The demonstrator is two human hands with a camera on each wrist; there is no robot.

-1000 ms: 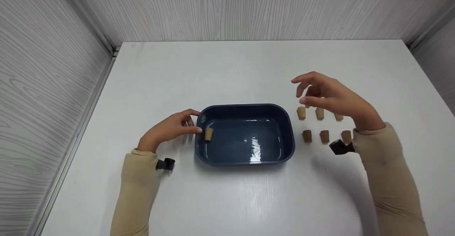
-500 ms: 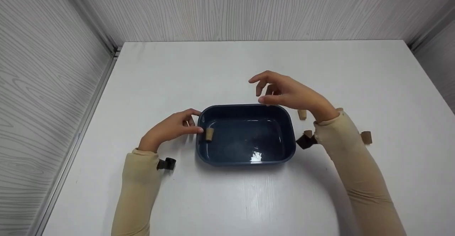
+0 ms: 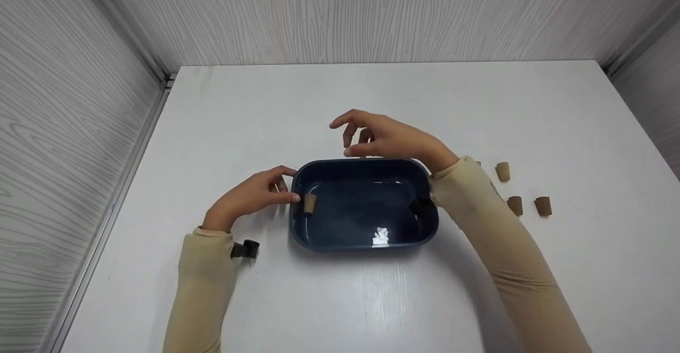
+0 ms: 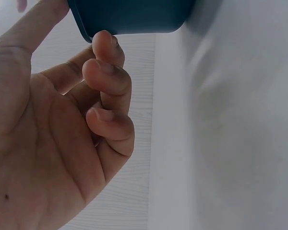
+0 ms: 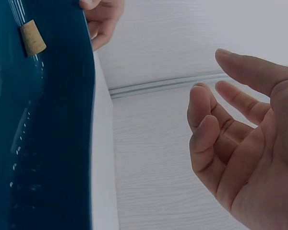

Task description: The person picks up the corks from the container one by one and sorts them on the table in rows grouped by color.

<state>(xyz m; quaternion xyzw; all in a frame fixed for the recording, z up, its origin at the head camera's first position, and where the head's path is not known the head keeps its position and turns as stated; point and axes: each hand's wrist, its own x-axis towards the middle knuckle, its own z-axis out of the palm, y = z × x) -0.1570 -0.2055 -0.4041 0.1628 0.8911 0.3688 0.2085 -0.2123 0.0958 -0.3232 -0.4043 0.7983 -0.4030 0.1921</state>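
Observation:
A deep blue rectangular dish [image 3: 366, 246] sits on the white table. One tapered cork [image 3: 309, 204] lies inside its left end and also shows in the right wrist view [image 5: 32, 38]. My left hand [image 3: 252, 196] holds the dish's left rim, with the thumb on the rim and loosely curled fingers outside. Over the far rim hovers my right hand [image 3: 393, 137], its fingers loosely bent around nothing in the right wrist view. More corks, such as this pale cork [image 3: 503, 171] and this darker cork [image 3: 543, 206], lie right of the dish; the right sleeve hides part of the group.
The right sleeve [image 3: 499, 246] crosses the dish's right end, and a black wrist camera [image 3: 421, 205] hangs over its interior. Another black camera [image 3: 251, 249] is at the left wrist. Wood-grained panels [image 3: 340, 18] border the table behind and at the sides.
My right hand has moved left, from above the corks to the dish's far rim, and its sleeve now covers some corks. My left hand and the cork in the dish have stayed in place.

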